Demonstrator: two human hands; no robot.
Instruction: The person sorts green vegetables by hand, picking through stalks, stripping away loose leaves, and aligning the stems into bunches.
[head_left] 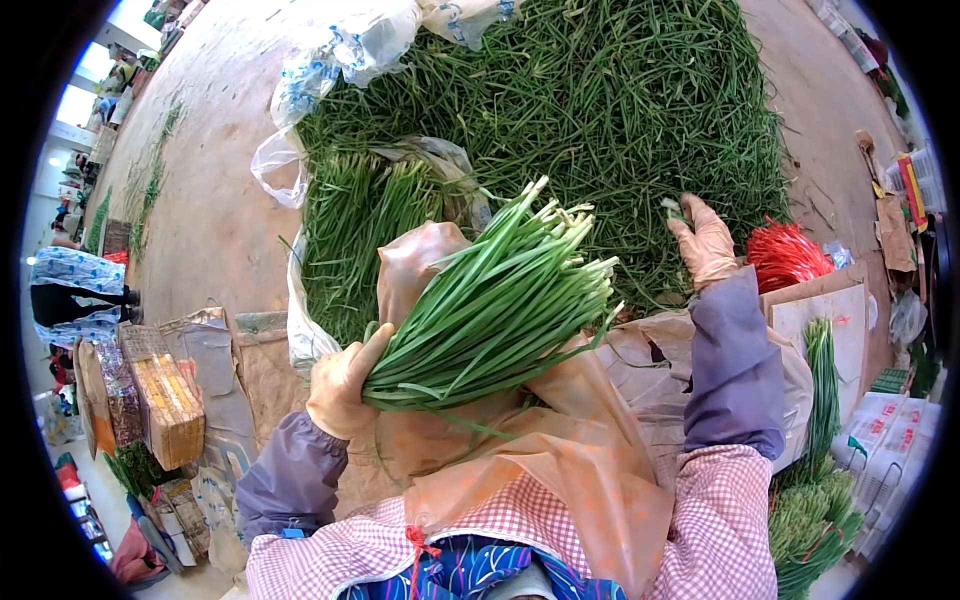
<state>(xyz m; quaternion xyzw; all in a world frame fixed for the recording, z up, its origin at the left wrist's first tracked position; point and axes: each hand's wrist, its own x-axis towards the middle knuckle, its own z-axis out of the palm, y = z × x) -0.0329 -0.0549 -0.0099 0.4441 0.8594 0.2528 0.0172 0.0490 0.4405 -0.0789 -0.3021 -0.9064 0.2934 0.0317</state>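
Bunch of long green leaves (490, 300): one, loose, held aslant before the person's body, above an orange-tinted plastic sheet (570, 430); pale ends lay to the upper right, green ends to the lower left.
Left hand (345, 385): closed round the green ends of the bunch, thumb along the upper side, other fingers mostly hidden.
Clothing: pink-and-white checked garment (720, 510), purple sleeve covers (738, 360), a red tie (420, 543) at the chest.
Right hand (705, 245): not on the bunch; reached over the loose greens, thumb apart from the half-bent fingers. A small pale bit (671, 207) lay at the fingertips; whether pinched, cannot tell.
Stacked greens (365, 235): laid in close order, left of the loose greens, edged with white plastic (308, 330).
Tied greens (815, 520): stood at the lower right, with a red band; a slimmer bundle (820, 400) leaned just above.
Red strands (785, 257): one heap, right of the right hand, beside a cardboard box (835, 310).
Loose greens (610, 110): broad tangled heap, beyond both hands, a clear bag with blue print (365, 45) at its left edge.
Floor (210, 150): pale, with scattered green scraps (155, 180) to the left.
Far left: another person (80, 290) in blue-patterned covering, past a stack of packages (160, 390).
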